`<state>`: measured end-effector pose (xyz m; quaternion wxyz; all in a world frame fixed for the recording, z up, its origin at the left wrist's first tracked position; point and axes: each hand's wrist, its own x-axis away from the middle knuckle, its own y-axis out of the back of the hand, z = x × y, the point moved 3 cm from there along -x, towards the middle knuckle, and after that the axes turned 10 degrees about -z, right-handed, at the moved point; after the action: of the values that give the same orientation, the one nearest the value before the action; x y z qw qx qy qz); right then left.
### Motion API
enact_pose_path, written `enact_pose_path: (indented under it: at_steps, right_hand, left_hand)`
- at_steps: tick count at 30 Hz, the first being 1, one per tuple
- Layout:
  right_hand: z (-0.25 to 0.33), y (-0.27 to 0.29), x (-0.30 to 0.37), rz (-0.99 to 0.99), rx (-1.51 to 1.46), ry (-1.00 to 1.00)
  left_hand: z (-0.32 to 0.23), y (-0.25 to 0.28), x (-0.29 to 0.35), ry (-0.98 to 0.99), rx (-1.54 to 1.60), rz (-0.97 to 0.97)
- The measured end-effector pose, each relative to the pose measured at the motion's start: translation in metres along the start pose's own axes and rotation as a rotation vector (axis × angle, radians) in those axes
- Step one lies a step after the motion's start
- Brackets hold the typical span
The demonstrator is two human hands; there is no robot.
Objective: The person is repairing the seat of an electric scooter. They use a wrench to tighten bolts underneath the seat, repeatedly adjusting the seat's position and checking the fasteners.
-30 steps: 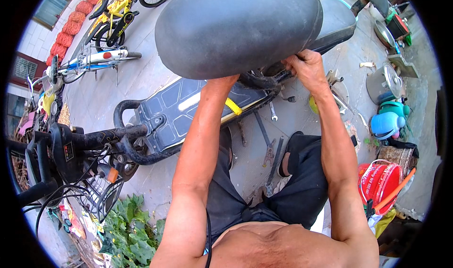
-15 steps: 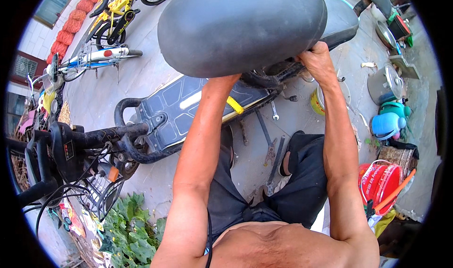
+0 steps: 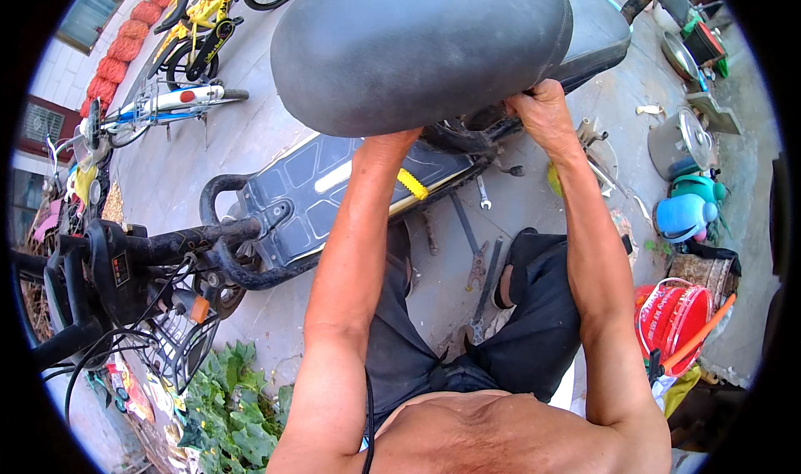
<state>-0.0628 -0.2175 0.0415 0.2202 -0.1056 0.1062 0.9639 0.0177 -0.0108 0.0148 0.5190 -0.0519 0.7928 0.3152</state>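
both arms (image 3: 344, 257) reach forward from the lower edge, elbows only slightly bent. the left hand (image 3: 390, 143) goes in under the near edge of the black seat (image 3: 417, 52), fingers hidden, so its grip i cannot tell. the right hand (image 3: 541, 111) is farther forward, fingers curled in at the seat's underside; whether they grip anything, i cannot tell. the seat covers the far side of the footboard (image 3: 309, 199) in this view, its long axis running left to right, rounded end facing left.
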Motion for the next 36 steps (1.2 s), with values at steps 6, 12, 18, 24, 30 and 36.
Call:
enact_pose_path:
  at_steps: [6, 12, 18, 24, 30, 36]
  right_hand:
    - [0.007, 0.003, -0.006, -0.011, -0.039, -0.016]
    - [0.002, -0.012, 0.005, 0.020, -0.038, -0.119]
    - [0.003, -0.015, 0.011, 0.095, -0.008, -0.177]
    - [-0.011, -0.021, 0.005, 0.099, -0.127, -0.150]
    - [-0.031, -0.033, 0.009, 0.070, -0.045, 0.036]
    - [-0.032, -0.034, 0.018, -0.058, 0.022, 0.254]
  left_hand:
    - [0.007, 0.003, 0.000, -0.007, -0.027, 0.002]
    - [-0.002, 0.001, 0.004, 0.002, -0.010, 0.009]
    - [0.021, 0.005, 0.006, -0.099, -0.077, -0.026]
    - [0.023, 0.005, 0.001, -0.053, -0.059, 0.031]
    - [0.036, 0.005, -0.008, -0.062, -0.111, 0.046]
    - [0.044, 0.006, -0.010, -0.057, -0.142, 0.079]
